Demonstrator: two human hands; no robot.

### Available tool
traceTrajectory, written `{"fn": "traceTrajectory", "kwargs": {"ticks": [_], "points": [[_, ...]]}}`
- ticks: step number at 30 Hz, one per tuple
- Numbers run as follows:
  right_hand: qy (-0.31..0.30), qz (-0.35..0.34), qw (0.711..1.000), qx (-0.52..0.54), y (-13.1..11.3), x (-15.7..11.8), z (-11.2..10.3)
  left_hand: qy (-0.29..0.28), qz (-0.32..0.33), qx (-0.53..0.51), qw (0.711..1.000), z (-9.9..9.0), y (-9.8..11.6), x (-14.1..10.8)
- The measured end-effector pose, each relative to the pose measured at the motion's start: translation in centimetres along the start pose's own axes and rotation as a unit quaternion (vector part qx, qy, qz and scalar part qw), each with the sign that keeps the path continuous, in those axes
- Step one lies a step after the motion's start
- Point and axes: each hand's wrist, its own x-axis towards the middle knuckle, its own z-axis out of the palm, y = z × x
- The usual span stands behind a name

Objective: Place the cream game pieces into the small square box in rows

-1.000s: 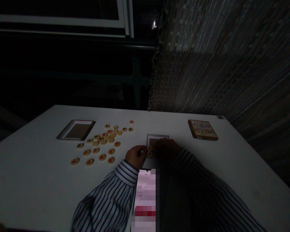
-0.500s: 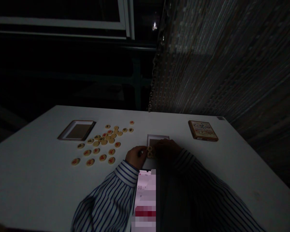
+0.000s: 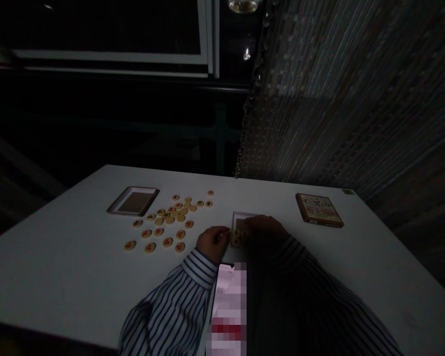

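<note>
A shallow open box (image 3: 240,215) lies on the table before me, with a few round wooden Chinese chess pieces (image 3: 236,233) at its near left corner. My left hand (image 3: 210,242) is closed, thumb and fingertips pinching the box's left rim. Over the box's right side reaches my right hand (image 3: 269,230), fingers curled downward in deep shadow. Its fingertips are at another dim piece inside the box; the exact grip is hard to see. Left of the box, many loose pieces (image 3: 180,217) with red or black characters are scattered, some face down.
A second open box part (image 3: 115,209) lies at the far left, and a closed printed box (image 3: 320,210) at the right. A lit phone (image 3: 222,291) rests in front of me between my forearms. A bead curtain (image 3: 304,99) hangs behind the white table (image 3: 77,257).
The camera view has shifted, so everything appears a little lower and further right. A further piece now shows beside the two in the box, at my right fingertips. Left hand stays at the rim.
</note>
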Motion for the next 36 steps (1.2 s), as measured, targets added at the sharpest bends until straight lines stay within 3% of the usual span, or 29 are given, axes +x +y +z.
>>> {"fn": "traceTrajectory", "kwargs": {"ticks": [13, 21, 30, 36], "points": [[0.070, -0.013, 0.997, 0.032, 0.6, -0.3, 0.3, -0.006, 0.050, 0.036, 0.998, -3.3, 0.1, -2.2], [0.122, -0.046, 0.990, 0.051, -0.4, -0.5, 0.2, -0.008, 0.062, 0.065, 0.996, -6.4, -1.0, -4.1], [0.114, -0.081, 0.988, 0.058, -2.2, 0.3, -1.4, 0.044, 0.055, 0.097, 0.993, -9.9, -2.2, -5.6], [0.078, -0.103, 0.991, 0.033, -3.7, 1.2, -2.7, 0.083, 0.035, 0.116, 0.989, -11.9, -4.0, -6.5]]}}
